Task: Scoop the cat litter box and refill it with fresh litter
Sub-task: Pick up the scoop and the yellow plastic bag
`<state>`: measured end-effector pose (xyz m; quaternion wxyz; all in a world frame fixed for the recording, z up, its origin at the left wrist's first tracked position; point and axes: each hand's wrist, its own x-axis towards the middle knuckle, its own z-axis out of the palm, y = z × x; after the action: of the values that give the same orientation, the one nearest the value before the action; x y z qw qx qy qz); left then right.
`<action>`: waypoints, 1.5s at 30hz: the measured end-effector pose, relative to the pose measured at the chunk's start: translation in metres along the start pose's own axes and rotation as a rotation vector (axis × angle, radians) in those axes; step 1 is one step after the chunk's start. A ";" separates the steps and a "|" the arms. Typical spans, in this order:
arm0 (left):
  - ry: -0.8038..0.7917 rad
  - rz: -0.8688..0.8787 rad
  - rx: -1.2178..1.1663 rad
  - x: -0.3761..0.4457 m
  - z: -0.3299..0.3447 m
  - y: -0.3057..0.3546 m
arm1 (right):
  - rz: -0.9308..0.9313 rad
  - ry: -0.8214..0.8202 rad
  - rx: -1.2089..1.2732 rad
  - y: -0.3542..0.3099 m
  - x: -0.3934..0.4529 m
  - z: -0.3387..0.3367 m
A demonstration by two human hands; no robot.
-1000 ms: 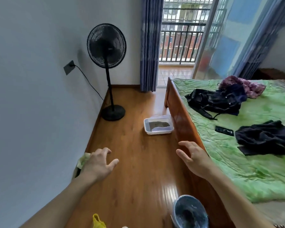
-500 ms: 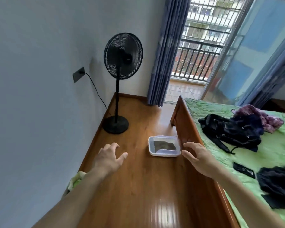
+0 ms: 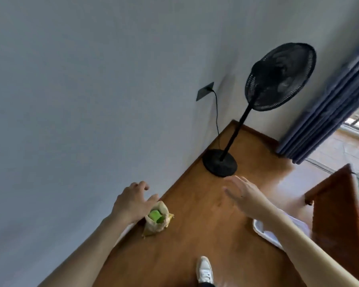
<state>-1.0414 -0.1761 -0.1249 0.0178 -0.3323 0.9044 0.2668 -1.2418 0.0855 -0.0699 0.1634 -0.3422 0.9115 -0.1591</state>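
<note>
Left hand (image 3: pixel 133 201): fingers spread, nothing held, sack (image 3: pixel 156 221) just beside the thumb.
Right hand (image 3: pixel 244 193): fingers extended, nothing held, litter box (image 3: pixel 263 228) under the forearm.

Two bare hands, left hand (image 3: pixel 133 201) and right hand (image 3: pixel 245 193), reach out (fingers spread) over a glossy wooden floor (image 3: pixel 195 235) beside a small beige sack (image 3: pixel 155 222).

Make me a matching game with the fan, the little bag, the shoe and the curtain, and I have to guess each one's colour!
Things:
1. standing fan
2. small bag by the wall
3. shoe
4. curtain

Colours:
A. white
B. dark blue
C. black
D. beige, with something green inside

Pairs: 1-C, 2-D, 3-A, 4-B
</note>
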 end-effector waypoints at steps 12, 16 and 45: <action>0.165 -0.643 -0.166 -0.010 -0.004 -0.023 | -0.609 -0.349 0.023 -0.067 0.211 0.012; 0.261 -0.842 -0.212 -0.048 0.004 -0.007 | -0.802 -0.498 -0.019 -0.097 0.232 0.042; 0.676 -1.593 -0.706 -0.351 0.129 -0.083 | -1.727 -0.892 -0.613 -0.346 -0.045 0.244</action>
<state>-0.7360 0.0428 -0.2005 -0.1706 -0.9006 0.2337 0.3243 -0.9131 -0.1748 -0.1409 0.2228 -0.9383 0.2108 0.1599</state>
